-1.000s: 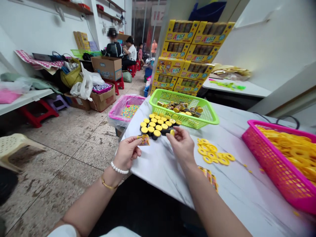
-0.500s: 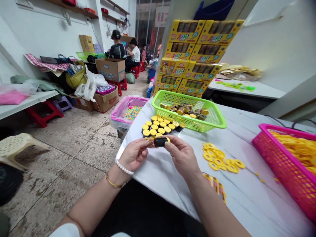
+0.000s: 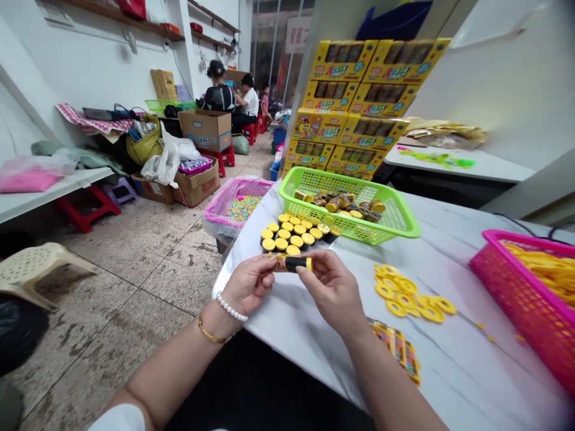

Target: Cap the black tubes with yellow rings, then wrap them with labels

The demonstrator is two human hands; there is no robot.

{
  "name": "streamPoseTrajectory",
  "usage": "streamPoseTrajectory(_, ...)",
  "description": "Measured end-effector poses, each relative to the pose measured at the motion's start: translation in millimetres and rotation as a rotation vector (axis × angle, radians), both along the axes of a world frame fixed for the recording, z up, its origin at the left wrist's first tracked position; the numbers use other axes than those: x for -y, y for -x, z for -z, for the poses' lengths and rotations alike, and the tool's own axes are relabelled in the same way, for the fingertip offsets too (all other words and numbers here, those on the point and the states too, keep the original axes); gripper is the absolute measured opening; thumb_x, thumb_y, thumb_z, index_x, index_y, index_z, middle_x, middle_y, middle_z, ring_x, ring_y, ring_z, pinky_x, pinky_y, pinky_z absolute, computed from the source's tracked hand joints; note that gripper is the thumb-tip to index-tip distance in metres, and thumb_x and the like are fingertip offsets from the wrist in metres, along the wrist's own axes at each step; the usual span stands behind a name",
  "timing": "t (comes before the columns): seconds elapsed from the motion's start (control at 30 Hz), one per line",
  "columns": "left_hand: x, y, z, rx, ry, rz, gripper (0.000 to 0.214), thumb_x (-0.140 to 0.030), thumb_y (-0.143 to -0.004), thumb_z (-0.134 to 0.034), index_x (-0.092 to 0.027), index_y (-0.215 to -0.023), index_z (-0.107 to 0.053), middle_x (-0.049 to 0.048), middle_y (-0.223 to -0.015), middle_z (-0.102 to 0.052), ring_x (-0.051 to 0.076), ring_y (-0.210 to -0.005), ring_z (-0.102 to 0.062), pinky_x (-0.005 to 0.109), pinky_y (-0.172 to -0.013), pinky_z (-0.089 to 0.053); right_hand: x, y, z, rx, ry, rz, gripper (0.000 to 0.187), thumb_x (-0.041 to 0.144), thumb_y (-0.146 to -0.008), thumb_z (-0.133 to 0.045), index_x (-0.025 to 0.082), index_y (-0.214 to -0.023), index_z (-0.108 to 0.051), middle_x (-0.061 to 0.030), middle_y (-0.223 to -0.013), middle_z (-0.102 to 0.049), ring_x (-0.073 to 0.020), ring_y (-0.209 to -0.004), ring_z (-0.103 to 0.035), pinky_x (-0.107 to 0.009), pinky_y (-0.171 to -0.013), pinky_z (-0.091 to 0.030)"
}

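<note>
In front of me, both hands hold a small black bottle (image 3: 297,264) with a yellow cap, lying sideways above the table's edge. A colourful printed label (image 3: 279,261) covers its left part. My left hand (image 3: 247,281) pinches the label end between thumb and fingers. The fingers of my right hand (image 3: 335,290) close round the capped end, thumb on the black side. Just beyond stand several black bottles with yellow caps (image 3: 295,241). Flat printed labels (image 3: 399,348) lie by my right forearm, and yellow plastic rings (image 3: 406,297) are piled farther right.
A green basket (image 3: 386,234) with labelled bottles stands behind the capped ones. On the right is a pink basket (image 3: 507,299) of yellow parts. Coloured beads fill a lined tub (image 3: 215,209) left of the table. Yellow boxes (image 3: 345,120) are stacked behind. People (image 3: 220,96) sit far back.
The view has shifted slightly, so things appear a little lower and farther right. My right thumb has moved from the cap end onto the bottle's black side. Both hands keep their hold.
</note>
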State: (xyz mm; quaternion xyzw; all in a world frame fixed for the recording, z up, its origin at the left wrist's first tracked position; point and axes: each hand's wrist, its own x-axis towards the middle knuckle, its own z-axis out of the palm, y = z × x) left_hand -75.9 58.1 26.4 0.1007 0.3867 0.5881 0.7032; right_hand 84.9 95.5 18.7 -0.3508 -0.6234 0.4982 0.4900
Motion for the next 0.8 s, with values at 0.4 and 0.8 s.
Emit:
streamPoseTrajectory(0.4,-0.5,-0.5,10.2,-0.069,-0.096,0.045,0.018,-0.018,-0.072,-0.08,-0.009,-0.077,-0.065,-0.0007,-0.066,-0.063,-0.001,-0.035,-0.039,0.012,-0.031,-0.014,1.4,-2.8,-1.4,0.008,0.095,-0.062,0.028,0.039,-0.077,-0.076,0.022,-0.093,-0.061,-0.0067,-0.092,-0.075,-0.0199,-0.079,-0.072,-0.038,-0.081,-0.059)
streamPoseTrajectory(0.8,7.3,5.7,10.5,-0.359,-0.187,-0.163,0.041,-0.034,-0.068,-0.084,-0.013,-0.094,-0.062,0.0029,-0.084,-0.068,0.002,-0.045,-0.048,0.014,-0.035,-0.025,0.2,-5.3,4.6,-0.022,-0.072,0.088,0.034,0.041,-0.076,-0.081,0.024,-0.1,-0.065,-0.0034,-0.09,-0.07,-0.0179,-0.081,-0.067,-0.033,-0.079,-0.058)
